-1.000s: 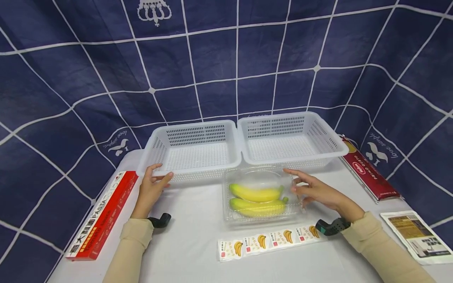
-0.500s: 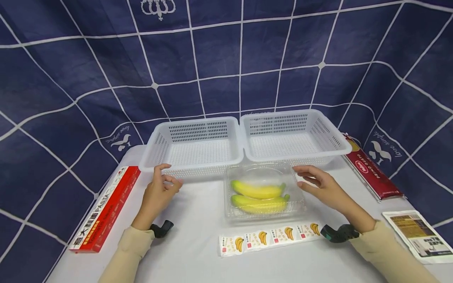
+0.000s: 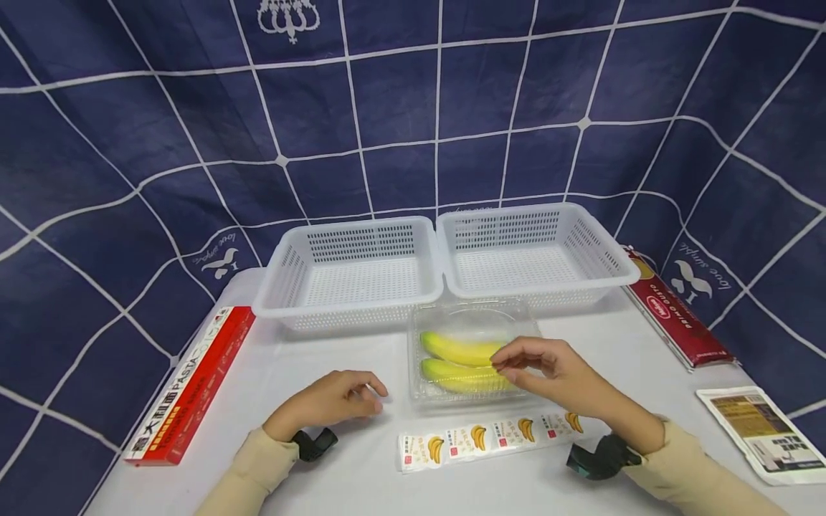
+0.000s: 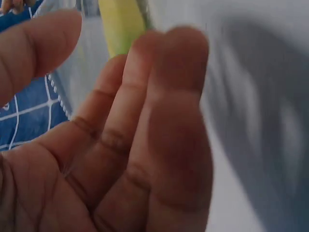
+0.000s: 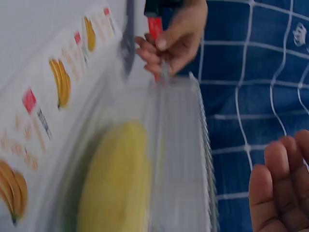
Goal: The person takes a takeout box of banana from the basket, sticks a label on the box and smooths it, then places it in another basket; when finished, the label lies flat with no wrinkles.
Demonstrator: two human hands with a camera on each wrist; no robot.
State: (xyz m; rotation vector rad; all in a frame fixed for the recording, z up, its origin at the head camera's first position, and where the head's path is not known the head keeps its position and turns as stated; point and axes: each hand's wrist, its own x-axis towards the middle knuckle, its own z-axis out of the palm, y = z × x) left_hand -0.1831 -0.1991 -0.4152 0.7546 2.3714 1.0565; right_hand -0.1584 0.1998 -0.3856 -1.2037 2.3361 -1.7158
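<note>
A clear plastic clamshell box [image 3: 419, 390] lies mid-table with two yellow-green bananas [image 3: 461, 376] inside, one behind the other. My right hand [image 3: 561, 373] hovers over the box's right part, its fingers loosely bent and holding nothing. It hides the right ends of the bananas in the head view. My left hand [image 3: 332, 401] is low over the table, left of the box, with relaxed fingers and an empty palm. In front of the box lies a strip of small white packets [image 3: 487, 441] printed with bananas, its right end near my right wrist.
Two white slotted baskets, a left one [image 3: 348, 312] and a right one [image 3: 542, 290], stand behind the box. A red-and-white pasta box [image 3: 190, 387] lies at left. A red pack [image 3: 674, 308] and a white pouch [image 3: 764, 433] lie at right. Blue checked cloth [image 3: 400, 107] hangs behind.
My left hand has come away from the left basket, toward the front and right. My right hand has left the box's right edge and moved left over its lid. The box stays put.
</note>
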